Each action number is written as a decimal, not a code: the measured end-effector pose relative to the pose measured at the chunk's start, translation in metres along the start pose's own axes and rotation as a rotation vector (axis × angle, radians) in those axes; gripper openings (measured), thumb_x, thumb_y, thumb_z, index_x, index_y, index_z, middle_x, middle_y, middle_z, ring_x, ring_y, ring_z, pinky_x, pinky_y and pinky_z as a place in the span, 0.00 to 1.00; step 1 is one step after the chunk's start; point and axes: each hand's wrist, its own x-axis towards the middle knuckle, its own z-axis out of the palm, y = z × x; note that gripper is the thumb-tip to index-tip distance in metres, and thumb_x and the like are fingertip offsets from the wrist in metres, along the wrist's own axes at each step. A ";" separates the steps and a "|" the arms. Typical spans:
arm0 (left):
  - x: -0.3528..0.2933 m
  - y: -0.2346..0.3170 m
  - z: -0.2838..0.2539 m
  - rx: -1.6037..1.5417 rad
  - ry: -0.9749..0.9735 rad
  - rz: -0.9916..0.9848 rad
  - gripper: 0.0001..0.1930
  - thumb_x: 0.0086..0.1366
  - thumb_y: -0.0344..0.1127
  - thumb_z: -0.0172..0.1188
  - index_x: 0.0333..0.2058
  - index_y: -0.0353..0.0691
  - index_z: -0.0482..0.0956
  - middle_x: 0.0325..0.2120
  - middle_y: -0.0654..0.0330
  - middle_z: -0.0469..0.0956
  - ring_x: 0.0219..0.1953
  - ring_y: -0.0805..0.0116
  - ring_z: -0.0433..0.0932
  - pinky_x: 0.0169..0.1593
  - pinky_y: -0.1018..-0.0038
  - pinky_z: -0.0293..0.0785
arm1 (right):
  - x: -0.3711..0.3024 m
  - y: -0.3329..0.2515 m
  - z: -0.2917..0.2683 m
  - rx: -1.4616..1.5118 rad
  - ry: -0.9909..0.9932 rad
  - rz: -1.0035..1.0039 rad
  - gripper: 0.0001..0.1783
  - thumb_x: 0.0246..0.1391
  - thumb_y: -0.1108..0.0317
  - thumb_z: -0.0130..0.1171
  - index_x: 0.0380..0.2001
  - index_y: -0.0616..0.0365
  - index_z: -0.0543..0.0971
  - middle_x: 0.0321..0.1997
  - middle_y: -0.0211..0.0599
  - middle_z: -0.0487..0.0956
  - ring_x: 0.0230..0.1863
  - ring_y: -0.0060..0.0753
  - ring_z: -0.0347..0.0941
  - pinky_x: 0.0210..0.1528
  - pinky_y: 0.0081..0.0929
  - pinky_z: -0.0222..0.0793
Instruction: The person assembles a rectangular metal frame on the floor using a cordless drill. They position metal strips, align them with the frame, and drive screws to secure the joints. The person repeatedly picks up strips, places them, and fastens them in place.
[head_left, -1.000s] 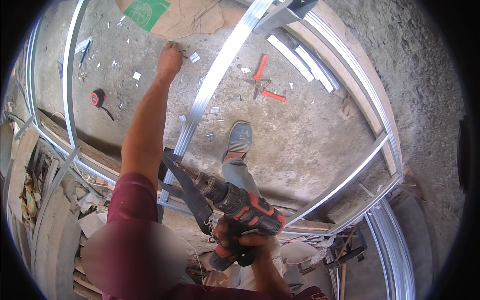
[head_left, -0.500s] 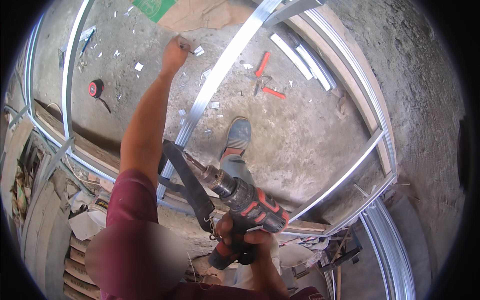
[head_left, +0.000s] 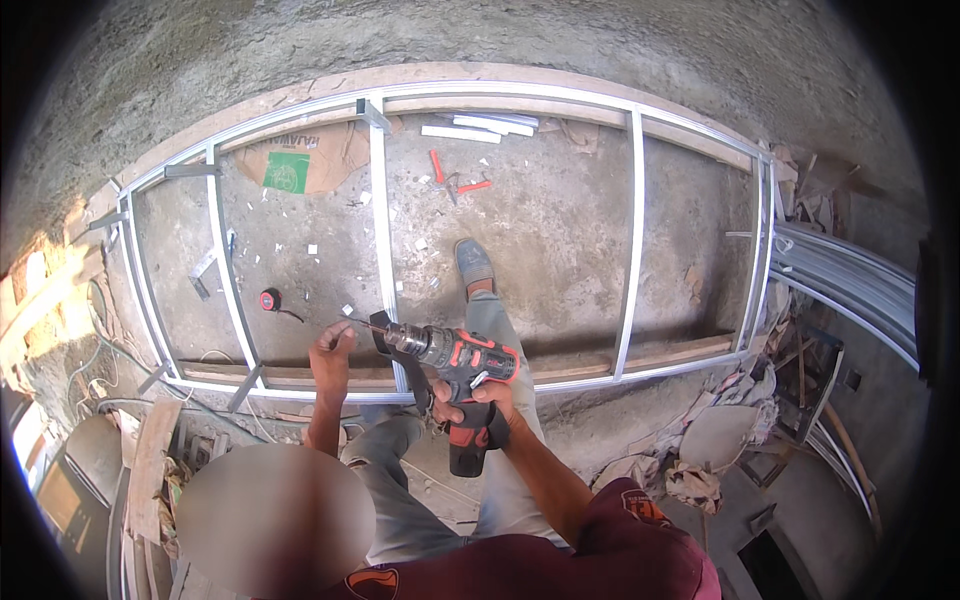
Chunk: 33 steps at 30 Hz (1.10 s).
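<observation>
A black-and-red cordless drill (head_left: 465, 352) lies across the middle of the view. My right hand (head_left: 490, 393) is wrapped round its grip, below the body. The drill's chuck and bit point left, towards my left hand (head_left: 332, 342). That hand is closed with fingertips pinched together, a little left of the bit; anything in them is too small to make out. A black strap (head_left: 420, 385) hangs by the drill's grip. Beyond the drill, a silvery metal stud (head_left: 383, 220) crosses the metal frame (head_left: 520, 90).
Inside the frame are red-handled snips (head_left: 452, 180), a red-and-black tape measure (head_left: 270, 299), metal offcuts (head_left: 480, 125), a cardboard sheet (head_left: 325, 160) and scattered scraps. My foot (head_left: 474, 262) stands between two studs. Long metal profiles (head_left: 850, 275) extend at the right.
My left hand has come back from the floor near the cardboard to beside the drill's bit. My view has turned, showing the whole frame. The drill remains in my right hand.
</observation>
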 end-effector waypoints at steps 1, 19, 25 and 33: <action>-0.026 0.007 -0.004 0.019 -0.020 -0.015 0.15 0.67 0.34 0.66 0.48 0.31 0.82 0.33 0.64 0.80 0.32 0.79 0.75 0.37 0.80 0.72 | -0.017 0.011 0.010 0.028 -0.033 -0.015 0.32 0.40 0.58 0.65 0.51 0.60 0.75 0.39 0.36 0.78 0.28 0.30 0.72 0.44 0.36 0.65; -0.080 0.241 0.113 -0.298 -0.217 0.096 0.08 0.74 0.34 0.59 0.45 0.36 0.77 0.35 0.60 0.79 0.38 0.71 0.79 0.49 0.69 0.78 | -0.106 -0.152 0.096 -0.305 0.131 0.079 0.29 0.36 0.52 0.65 0.39 0.64 0.78 0.23 0.35 0.76 0.25 0.32 0.71 0.40 0.29 0.64; -0.053 0.267 0.168 -0.155 -0.210 -0.010 0.06 0.72 0.29 0.54 0.44 0.34 0.76 0.34 0.56 0.81 0.37 0.69 0.82 0.46 0.70 0.81 | -0.127 -0.219 0.100 -0.237 0.115 -0.015 0.30 0.37 0.53 0.66 0.42 0.64 0.77 0.27 0.36 0.77 0.26 0.31 0.70 0.40 0.31 0.63; 0.074 0.202 0.282 0.035 -0.273 -0.057 0.07 0.69 0.31 0.60 0.42 0.36 0.77 0.30 0.60 0.79 0.32 0.73 0.79 0.39 0.75 0.77 | -0.176 -0.265 0.094 -0.049 0.100 -0.276 0.24 0.43 0.55 0.64 0.40 0.61 0.76 0.36 0.31 0.78 0.29 0.30 0.74 0.45 0.34 0.60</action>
